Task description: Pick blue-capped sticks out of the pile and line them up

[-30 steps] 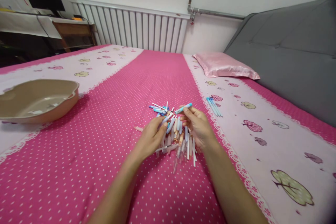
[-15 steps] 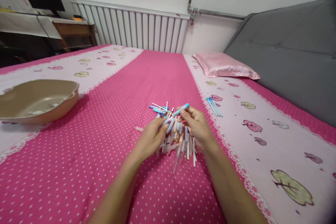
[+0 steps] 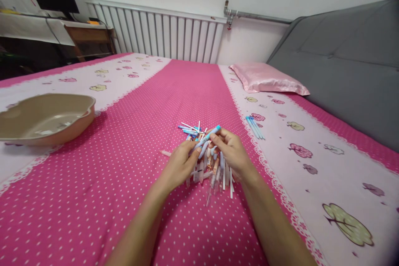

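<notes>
A loose pile of pen parts (image 3: pixel 208 165) in blue, orange, white and clear plastic lies on the pink dotted bedsheet (image 3: pixel 118 166). Both my hands are over it. My right hand (image 3: pixel 232 151) pinches a light blue pen (image 3: pixel 208 136) near its far end, the pen slanting up to the right. My left hand (image 3: pixel 180 164) pinches the pen's near end, fingers closed on it. The two hands almost touch above the pile.
A small row of blue pens (image 3: pixel 254 126) lies on the pale strip right of the pile. A tan plastic basin (image 3: pixel 43 117) sits at the left. A pink pillow (image 3: pixel 268 79) and grey headboard (image 3: pixel 346 62) are at the right, a radiator (image 3: pixel 156 33) behind.
My right hand has drawn the blue pen down and left toward my left hand, which now grips its near end. The pile has not moved.
</notes>
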{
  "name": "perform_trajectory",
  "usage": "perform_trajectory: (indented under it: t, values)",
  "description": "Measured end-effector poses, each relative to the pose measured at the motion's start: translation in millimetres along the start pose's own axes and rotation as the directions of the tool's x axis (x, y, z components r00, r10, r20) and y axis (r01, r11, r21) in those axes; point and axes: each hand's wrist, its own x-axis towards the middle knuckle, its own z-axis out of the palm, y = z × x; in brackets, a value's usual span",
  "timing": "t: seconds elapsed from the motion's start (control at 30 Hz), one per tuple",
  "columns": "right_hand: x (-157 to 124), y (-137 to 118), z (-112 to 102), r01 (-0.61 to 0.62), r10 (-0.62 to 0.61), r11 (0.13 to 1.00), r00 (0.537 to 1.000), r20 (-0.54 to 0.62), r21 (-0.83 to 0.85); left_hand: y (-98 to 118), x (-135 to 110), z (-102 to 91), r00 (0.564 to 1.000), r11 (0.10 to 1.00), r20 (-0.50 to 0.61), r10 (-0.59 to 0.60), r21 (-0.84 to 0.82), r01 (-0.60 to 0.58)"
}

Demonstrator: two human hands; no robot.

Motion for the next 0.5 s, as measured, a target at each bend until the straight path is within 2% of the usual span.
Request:
perform_trajectory:
  t: [0.4,0.5]
  values:
    - [-1.4,-2.3,1.9,-0.006,0.005,1.0,0.999,0.041,0.027,0.5,-0.4,1.3,1.0,1.0,0.014,0.002,-0.031,-0.002]
    - [-0.7,-2.3,3.1,-0.01,0.008,0.999,0.999,0.037,0.045,-0.1,-1.2,2.6,1.0,0.997,0.026,0.008,-0.082,-0.006]
